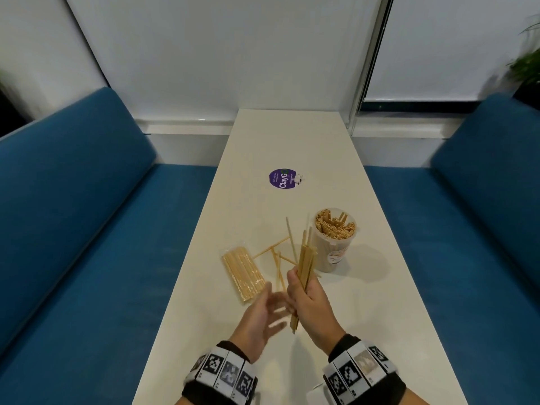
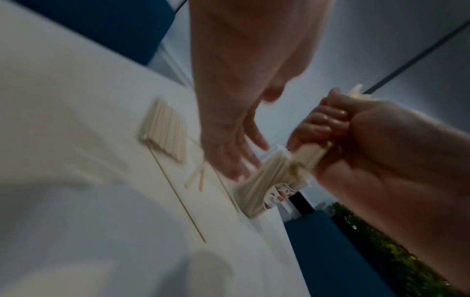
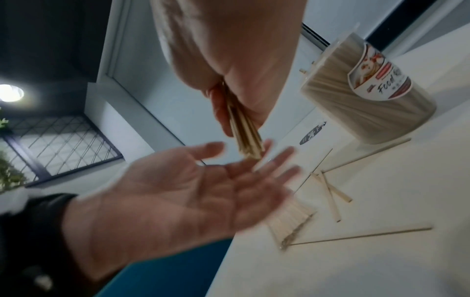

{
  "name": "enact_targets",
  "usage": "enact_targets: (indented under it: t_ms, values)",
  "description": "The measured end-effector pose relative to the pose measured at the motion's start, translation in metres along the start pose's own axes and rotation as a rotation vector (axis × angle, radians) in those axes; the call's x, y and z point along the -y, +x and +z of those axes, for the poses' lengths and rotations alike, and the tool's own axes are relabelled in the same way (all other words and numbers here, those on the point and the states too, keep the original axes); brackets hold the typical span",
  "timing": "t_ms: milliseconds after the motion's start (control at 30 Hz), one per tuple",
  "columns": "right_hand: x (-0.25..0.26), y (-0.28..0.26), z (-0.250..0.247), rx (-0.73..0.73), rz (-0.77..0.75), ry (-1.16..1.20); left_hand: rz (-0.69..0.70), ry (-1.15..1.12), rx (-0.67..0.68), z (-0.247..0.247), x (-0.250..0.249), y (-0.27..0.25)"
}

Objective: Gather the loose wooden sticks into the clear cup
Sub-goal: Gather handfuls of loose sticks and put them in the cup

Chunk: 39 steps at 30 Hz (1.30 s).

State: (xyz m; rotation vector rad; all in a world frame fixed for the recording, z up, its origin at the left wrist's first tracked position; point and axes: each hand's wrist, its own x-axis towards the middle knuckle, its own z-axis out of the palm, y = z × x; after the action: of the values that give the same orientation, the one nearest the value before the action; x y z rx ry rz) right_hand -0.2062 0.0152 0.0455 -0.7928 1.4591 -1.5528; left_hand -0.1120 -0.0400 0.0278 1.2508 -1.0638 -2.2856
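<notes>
My right hand point(image 1: 306, 293) grips a bundle of wooden sticks point(image 1: 305, 267) upright above the white table point(image 1: 292, 141); the same bundle point(image 3: 248, 138) pokes out below my fist in the right wrist view. My left hand point(image 1: 263, 314) is open, palm up, just under the bundle's lower ends, its fingers point(image 3: 267, 172) spread and blurred. The clear cup point(image 1: 334, 244), packed with sticks, stands just right of the bundle and shows a label point(image 3: 379, 80). Several loose sticks point(image 1: 280, 255) lie crossed on the table left of the cup.
A sealed plastic packet of sticks point(image 1: 244, 273) lies left of the loose ones. A purple round sticker point(image 1: 282, 178) sits farther along the narrow table. Blue benches point(image 1: 73, 229) flank both sides. A plant point(image 1: 526, 68) stands at the far right.
</notes>
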Motion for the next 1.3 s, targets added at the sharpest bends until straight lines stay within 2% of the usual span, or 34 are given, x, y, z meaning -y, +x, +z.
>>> enact_targets:
  t_ms: [100,200,300,400,500,600,700,800,1000,1100,1133,1200,1267,1300]
  values:
    - [-0.001,-0.005,0.003,0.168,0.084,-0.072,0.174,0.039,0.046,-0.004,-0.015,-0.002]
    - [-0.007,-0.009,0.009,0.303,0.24,-0.172,0.314,0.284,0.06,0.003,-0.028,-0.004]
    - [-0.009,-0.008,0.012,0.351,0.305,-0.215,0.391,0.475,-0.057,0.009,-0.027,-0.002]
    - [-0.008,-0.005,0.012,0.386,0.307,-0.222,0.416,0.407,-0.193,0.01,-0.022,-0.001]
    - [-0.01,-0.002,0.006,0.379,0.386,-0.05,0.5,0.218,-0.329,0.008,-0.026,0.0]
    - [-0.016,0.001,0.0,0.276,0.633,0.154,0.684,0.157,-0.471,0.005,-0.038,-0.004]
    - [-0.011,0.007,0.004,0.121,0.801,0.321,0.835,0.202,-0.478,0.01,-0.039,-0.007]
    - [0.007,0.009,0.017,0.116,0.788,0.554,0.882,0.279,-0.464,0.013,-0.031,-0.007]
    - [0.0,0.007,0.028,0.221,0.696,0.503,0.786,0.325,-0.49,0.007,-0.017,-0.007]
    - [-0.01,0.008,0.027,0.29,0.713,0.279,0.675,0.312,-0.478,-0.005,-0.011,-0.003]
    - [-0.014,0.009,0.025,0.334,0.695,0.083,0.622,0.308,-0.462,-0.012,-0.008,0.001]
    - [-0.029,0.019,0.019,0.369,0.56,-0.487,0.507,0.346,-0.436,-0.025,-0.005,0.006]
    - [-0.047,0.035,0.009,0.252,0.385,-0.93,0.43,0.447,-0.412,-0.037,-0.003,0.009]
    - [-0.054,0.043,0.005,0.183,0.342,-1.017,0.401,0.5,-0.393,-0.041,-0.002,0.01]
